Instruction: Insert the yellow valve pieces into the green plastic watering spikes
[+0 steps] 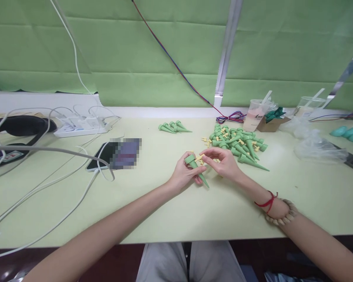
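My left hand [184, 173] is closed round a green plastic plant watering spike [197, 171], its wide capped end up and its point slanting down to the right. Between the thumb and fingers of my right hand [223, 161] is a small yellow valve piece [199, 158], held against or close beside the spike's upper part; whether they touch I cannot tell. Behind my right hand lies a heap of green spikes [238, 141] mixed with small yellow pieces [206, 141]. Several more spikes [174, 127] lie in a small group farther back on the table.
On the left are a phone [101, 156], a power strip [80, 126], black headphones [20, 127] and tangled white cables. At the back right stand drink cups [254, 114], a small cardboard box [272, 124] and clear plastic bags [319, 147]. Teal twisted objects [350, 134] lie far right.
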The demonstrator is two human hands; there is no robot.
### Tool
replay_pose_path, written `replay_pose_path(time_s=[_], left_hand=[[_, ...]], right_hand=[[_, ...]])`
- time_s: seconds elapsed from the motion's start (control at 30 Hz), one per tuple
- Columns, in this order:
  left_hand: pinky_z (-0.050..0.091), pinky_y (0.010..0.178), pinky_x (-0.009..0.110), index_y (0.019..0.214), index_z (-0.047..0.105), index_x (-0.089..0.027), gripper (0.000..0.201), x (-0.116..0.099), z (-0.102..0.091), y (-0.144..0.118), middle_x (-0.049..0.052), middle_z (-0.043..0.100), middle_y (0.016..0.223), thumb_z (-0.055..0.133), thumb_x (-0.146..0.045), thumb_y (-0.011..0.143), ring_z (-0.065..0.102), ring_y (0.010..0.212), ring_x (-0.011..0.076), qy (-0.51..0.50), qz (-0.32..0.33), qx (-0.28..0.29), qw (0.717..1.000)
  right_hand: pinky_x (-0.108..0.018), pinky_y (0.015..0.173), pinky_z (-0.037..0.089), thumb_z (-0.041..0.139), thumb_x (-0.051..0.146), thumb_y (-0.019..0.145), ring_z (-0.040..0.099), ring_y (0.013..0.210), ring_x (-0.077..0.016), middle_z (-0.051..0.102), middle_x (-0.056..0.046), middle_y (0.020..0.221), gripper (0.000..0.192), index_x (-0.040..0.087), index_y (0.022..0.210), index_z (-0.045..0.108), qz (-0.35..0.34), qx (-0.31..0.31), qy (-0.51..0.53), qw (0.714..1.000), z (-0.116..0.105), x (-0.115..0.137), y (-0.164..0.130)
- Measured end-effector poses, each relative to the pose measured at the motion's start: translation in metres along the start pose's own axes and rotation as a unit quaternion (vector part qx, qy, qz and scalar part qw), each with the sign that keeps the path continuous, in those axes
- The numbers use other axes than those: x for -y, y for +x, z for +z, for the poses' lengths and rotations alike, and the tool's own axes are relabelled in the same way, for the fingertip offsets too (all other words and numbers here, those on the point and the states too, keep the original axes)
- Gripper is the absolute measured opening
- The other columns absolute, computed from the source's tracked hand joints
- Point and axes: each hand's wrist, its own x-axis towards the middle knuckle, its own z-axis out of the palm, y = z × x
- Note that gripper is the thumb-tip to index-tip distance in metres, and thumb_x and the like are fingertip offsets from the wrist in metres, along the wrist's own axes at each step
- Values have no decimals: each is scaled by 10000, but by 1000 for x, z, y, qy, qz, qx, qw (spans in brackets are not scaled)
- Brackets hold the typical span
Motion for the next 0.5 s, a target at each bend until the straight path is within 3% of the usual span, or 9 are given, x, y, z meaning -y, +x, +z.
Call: replay_pose_path(time_s=[0.23,0.5], left_hand=[[500,397,246,826,389,-210,473,3,-5,1,-96,535,507,753,-360,563,597,391,150,-27,28,31,999],[478,356,248,800,363,-210,442,1,-11,0,-76,551,433,734,-333,594,590,377,178,39,25,82,996]], right_hand=[[-258,615,510,593,293,754,628,673,-143,680,-39,750,141,175,807,649,-17,35,-30,999,-6,0,1],[-257,605,509,621,249,719,622,642,-139,690,-28,726,81,190,723,676,-38,80,-65,994,-12,6,1]])
